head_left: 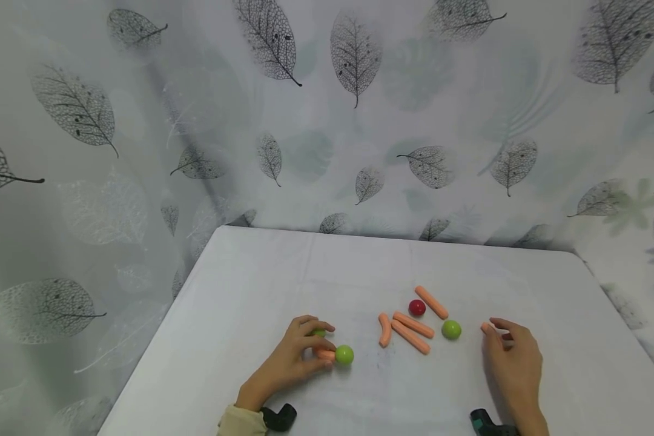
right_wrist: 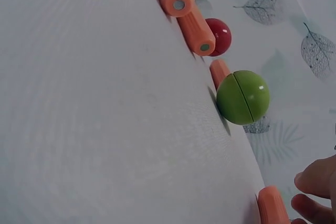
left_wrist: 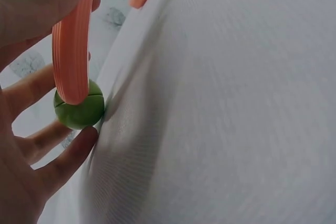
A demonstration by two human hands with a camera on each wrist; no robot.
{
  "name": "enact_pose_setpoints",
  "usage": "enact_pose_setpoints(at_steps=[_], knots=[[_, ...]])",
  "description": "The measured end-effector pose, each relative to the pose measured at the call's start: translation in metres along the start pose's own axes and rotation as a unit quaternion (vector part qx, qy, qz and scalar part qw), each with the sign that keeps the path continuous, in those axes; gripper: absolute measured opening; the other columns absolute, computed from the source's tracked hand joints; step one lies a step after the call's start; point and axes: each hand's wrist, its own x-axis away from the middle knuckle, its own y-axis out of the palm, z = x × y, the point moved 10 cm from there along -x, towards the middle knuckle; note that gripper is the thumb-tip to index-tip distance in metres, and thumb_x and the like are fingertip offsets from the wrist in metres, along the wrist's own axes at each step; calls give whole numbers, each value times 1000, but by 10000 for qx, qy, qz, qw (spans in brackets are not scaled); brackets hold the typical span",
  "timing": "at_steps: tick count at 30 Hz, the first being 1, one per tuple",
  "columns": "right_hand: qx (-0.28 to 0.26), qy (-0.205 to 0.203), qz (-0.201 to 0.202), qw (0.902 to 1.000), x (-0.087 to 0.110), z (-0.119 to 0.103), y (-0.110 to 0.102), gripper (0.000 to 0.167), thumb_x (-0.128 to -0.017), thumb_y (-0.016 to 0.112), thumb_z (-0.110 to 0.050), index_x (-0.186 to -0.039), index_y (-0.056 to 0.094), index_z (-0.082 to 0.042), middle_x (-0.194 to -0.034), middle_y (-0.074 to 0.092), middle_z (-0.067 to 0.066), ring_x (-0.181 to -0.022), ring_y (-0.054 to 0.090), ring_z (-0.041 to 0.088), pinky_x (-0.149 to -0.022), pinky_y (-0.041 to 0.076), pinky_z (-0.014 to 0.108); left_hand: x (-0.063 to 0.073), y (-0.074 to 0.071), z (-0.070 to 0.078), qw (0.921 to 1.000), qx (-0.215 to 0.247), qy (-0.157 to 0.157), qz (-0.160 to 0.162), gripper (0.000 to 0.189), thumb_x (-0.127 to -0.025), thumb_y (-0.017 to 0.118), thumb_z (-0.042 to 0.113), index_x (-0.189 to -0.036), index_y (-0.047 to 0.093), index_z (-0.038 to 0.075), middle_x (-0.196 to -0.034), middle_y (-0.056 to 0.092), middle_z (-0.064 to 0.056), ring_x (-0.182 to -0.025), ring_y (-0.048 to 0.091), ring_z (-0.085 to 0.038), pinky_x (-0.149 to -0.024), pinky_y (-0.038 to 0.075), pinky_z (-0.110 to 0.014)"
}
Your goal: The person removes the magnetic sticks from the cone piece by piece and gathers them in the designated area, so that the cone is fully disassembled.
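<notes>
My left hand [head_left: 300,348] pinches a ridged, slightly curved orange magnet stick [left_wrist: 72,51] between thumb and finger. At its far end is a green ball [head_left: 344,355], and a second green ball [left_wrist: 79,109] sits by the other fingers, beneath the hand in the head view. On the right side of the table, my right hand [head_left: 515,357] curls over another orange magnet stick [right_wrist: 272,205]. Only a small end of that stick shows past the thumb in the head view, and the right wrist view cuts off its lower part.
Between the hands lie several orange sticks, among them a straight one [head_left: 432,302] and a short curved one [head_left: 384,330]. Near them are a red ball [head_left: 416,307] and a green ball [right_wrist: 243,97]. Everything rests on a white-covered table [head_left: 283,266] before a leaf-patterned curtain [head_left: 316,115].
</notes>
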Motion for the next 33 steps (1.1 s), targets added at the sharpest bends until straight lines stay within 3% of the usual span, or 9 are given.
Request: enact_pose_setpoints(at_steps=[8,13,16,23,27,33], knots=[[-316,-684,161,9970,1,-23,-4,22,-93,71,0,-115,74,-3,-109,71,17,-91,54,20,-76,37,19,-2,4,-1,9984,509,-169,-169,21,-88,84,26,-107,78,30,-137,65,6,-144,46,-34,-116,40,-59],[-572,-1011,171,9931,7,-40,-6,25,-93,70,5,-116,74,-4,-107,70,12,-91,48,7,-79,37,14,-2,6,8,9988,283,381,-83,22,-86,85,22,-106,78,27,-132,68,0,-144,46,-42,-117,40,-60],[-722,-1288,96,9890,11,-50,-2,27,-92,71,8,-115,73,-4,-108,70,11,-92,46,-2,-80,36,10,-2,11,11,9982,136,551,-183,19,-88,84,24,-105,77,26,-131,68,1,-147,45,-42,-119,40,-57],[-1127,-1862,-270,9757,22,-70,9,30,-88,73,12,-113,74,-5,-112,70,9,-95,50,-6,-82,39,11,-3,19,20,9963,26,704,-498,14,-89,83,29,-102,77,26,-133,67,3,-151,42,-39,-121,38,-55],[-1348,-2088,-558,9670,30,-83,16,32,-87,74,12,-113,74,-8,-113,70,5,-94,51,-6,-81,40,10,-3,22,21,9963,60,510,-692,17,-85,86,27,-101,78,26,-137,66,6,-155,38,-34,-121,38,-55],[-1968,-2551,-1119,9400,51,-109,35,35,-88,73,12,-115,73,-10,-113,69,2,-94,54,-1,-78,44,13,-2,24,18,9959,-250,394,-779,20,-81,89,23,-100,81,27,-140,64,11,-157,36,-29,-119,40,-56]])
